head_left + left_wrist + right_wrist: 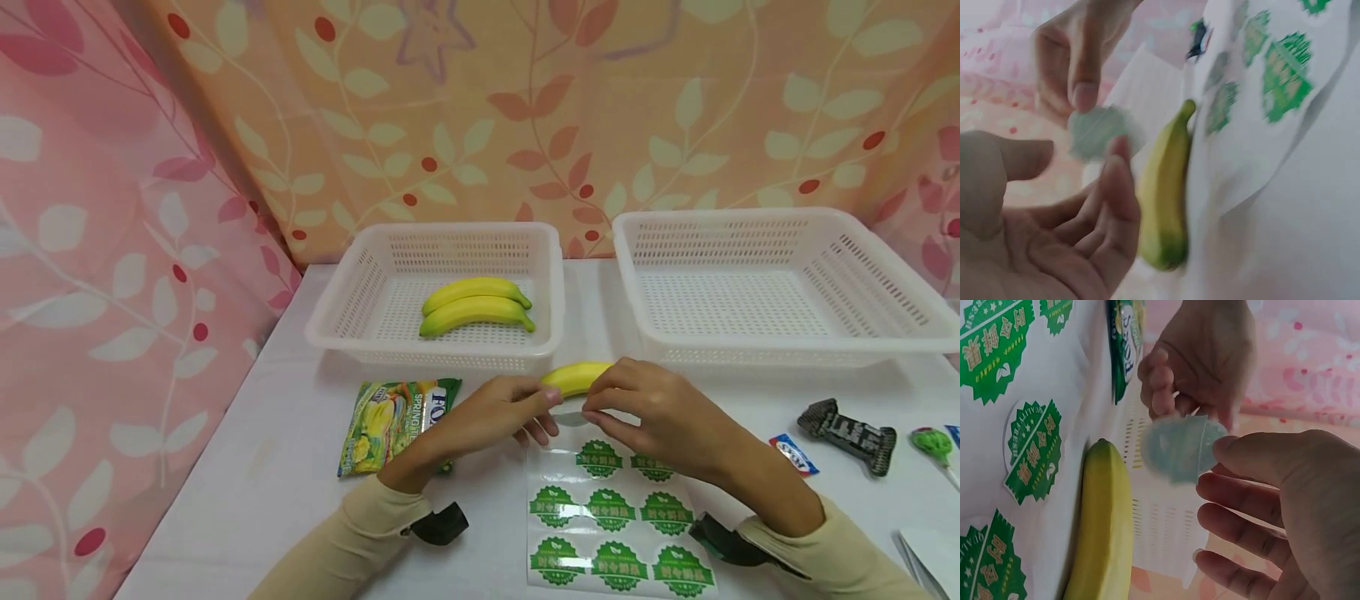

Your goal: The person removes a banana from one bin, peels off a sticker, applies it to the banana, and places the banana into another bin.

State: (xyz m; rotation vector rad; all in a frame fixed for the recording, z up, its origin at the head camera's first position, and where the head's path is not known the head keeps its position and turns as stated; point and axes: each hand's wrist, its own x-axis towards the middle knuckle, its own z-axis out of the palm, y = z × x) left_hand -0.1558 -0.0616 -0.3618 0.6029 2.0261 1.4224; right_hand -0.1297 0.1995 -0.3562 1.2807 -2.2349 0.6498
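Observation:
My right hand [660, 412] pinches a peeled sticker [572, 418] by its edge between thumb and fingertips. The sticker's pale back shows in the right wrist view. My left hand [502, 408] is beside the sticker, thumb and fingers apart; in the left wrist view a fingertip overlaps the sticker, but I cannot tell if it touches. Just beyond both hands a yellow banana [573, 378] lies on the table, its right end hidden by my right hand in the head view. Below the hands lies a sheet of green, scalloped stickers [611, 508].
Two bananas [477, 315] lie in the left white basket [337, 325]. Another white basket [712, 304] stands at right. A green snack packet [393, 417] is left of my hands. A dark bone-shaped pack [847, 435], a small blue-and-red packet [793, 454] and a green lollipop [932, 443] lie right.

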